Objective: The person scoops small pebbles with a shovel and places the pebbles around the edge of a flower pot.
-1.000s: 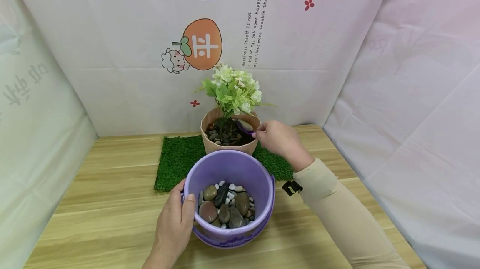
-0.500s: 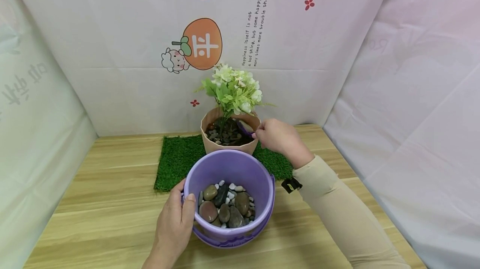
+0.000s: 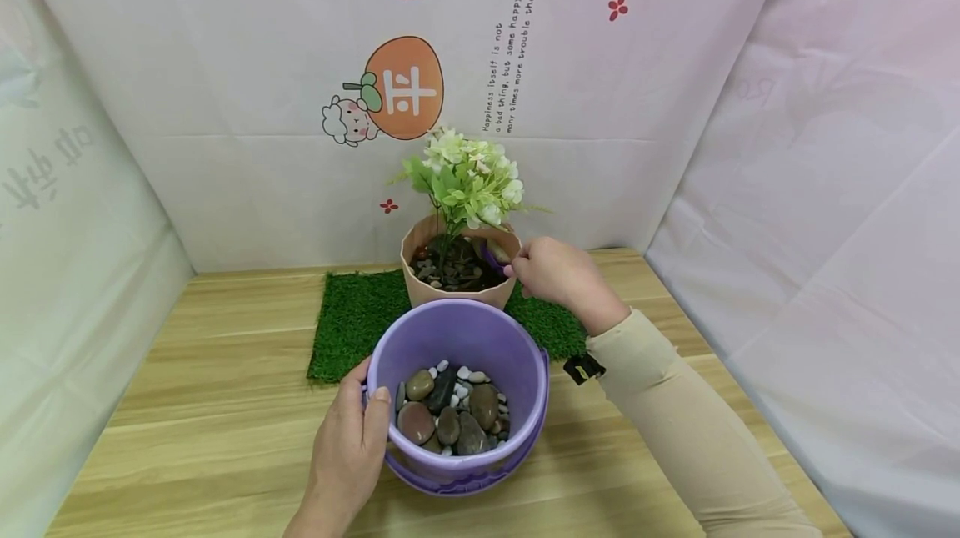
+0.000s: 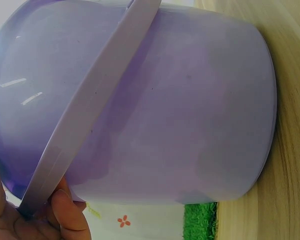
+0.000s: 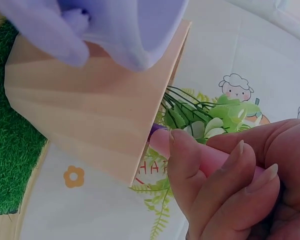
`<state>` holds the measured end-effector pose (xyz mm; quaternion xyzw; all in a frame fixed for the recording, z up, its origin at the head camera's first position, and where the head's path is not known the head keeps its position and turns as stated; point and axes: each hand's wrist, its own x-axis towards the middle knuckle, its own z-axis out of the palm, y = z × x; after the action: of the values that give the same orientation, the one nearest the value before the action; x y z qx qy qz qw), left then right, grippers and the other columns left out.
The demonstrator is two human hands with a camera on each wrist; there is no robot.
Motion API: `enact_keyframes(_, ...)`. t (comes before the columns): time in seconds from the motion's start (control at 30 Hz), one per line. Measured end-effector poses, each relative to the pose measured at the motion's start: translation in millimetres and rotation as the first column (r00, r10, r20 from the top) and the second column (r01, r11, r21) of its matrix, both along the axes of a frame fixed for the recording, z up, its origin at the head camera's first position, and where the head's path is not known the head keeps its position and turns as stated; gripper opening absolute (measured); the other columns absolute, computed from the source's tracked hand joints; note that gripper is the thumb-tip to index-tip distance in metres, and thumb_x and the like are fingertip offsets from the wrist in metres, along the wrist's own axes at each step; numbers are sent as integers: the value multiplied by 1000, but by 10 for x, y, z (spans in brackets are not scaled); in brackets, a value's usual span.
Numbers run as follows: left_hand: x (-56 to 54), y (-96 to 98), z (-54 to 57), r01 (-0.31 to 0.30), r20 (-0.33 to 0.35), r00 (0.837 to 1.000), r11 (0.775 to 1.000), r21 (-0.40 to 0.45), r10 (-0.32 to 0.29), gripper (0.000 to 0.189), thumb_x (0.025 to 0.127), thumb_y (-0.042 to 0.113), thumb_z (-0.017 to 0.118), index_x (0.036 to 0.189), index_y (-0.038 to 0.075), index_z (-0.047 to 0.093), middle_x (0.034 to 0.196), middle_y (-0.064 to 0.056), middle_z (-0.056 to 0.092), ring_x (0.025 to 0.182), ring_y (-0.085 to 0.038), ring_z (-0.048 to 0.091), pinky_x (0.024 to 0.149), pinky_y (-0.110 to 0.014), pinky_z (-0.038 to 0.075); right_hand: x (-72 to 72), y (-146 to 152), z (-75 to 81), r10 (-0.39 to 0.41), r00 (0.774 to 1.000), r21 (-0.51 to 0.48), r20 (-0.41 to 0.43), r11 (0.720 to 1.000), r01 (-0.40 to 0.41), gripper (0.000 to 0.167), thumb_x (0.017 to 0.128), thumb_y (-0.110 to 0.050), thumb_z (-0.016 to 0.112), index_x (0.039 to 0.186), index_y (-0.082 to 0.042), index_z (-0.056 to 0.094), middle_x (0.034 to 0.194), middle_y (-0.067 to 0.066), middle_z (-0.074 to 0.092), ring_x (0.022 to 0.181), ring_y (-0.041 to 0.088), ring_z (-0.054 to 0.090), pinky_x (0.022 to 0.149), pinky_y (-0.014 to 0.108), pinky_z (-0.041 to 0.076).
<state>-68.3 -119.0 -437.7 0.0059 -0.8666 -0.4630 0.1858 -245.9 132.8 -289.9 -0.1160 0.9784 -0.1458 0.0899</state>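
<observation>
My left hand (image 3: 347, 438) grips the left rim of a purple bucket (image 3: 459, 313), thumb over the edge; the left wrist view shows its fingers by the bucket's handle (image 4: 92, 102). Stones (image 3: 483, 406) of mixed sizes lie inside. Behind it, a pale peach flowerpot (image 3: 461, 296) holds a white-flowered plant (image 3: 472, 179) over dark pebbles. My right hand (image 3: 555, 273) curls round the pink handle (image 5: 212, 159) of a small toy shovel. Its purple blade (image 3: 492, 261) is tilted inside the pot's right side, beside a pale stone (image 3: 498, 251). The pot wall hides the blade in the right wrist view.
A green artificial grass mat (image 3: 348, 329) lies under the pot on the wood-grain table (image 3: 225, 404). A printed white cloth (image 3: 247, 188) stands close behind the pot. Plain white cloth sides (image 3: 840, 254) rise left and right.
The shovel's blade has tipped over in the pot, and less of the pale stone shows. My left hand and the bucket have stayed still.
</observation>
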Motion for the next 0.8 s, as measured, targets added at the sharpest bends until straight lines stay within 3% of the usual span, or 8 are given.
enact_keyframes(0.6, 1, 4, -3, -4, -9, 1000, 1000, -1, 4, 46, 110, 24, 46, 150, 0, 47, 140, -23, 64, 121, -39, 66, 97, -60, 56, 114, 27, 81, 4, 999, -25, -45, 1000, -6, 40, 108, -33, 39, 114, -15, 74, 86, 0, 76, 70, 20, 62, 71, 39, 46)
enact_keyframes(0.8, 0, 3, -7, -9, -4, 1000, 1000, -3, 9, 46, 110, 24, 46, 150, 1, 47, 140, -23, 63, 123, -40, 66, 97, -61, 56, 112, 77, 108, -6, 998, -38, -55, 999, 4, 36, 108, -36, 40, 108, -19, 73, 85, -4, 75, 73, 18, 65, 70, 39, 47)
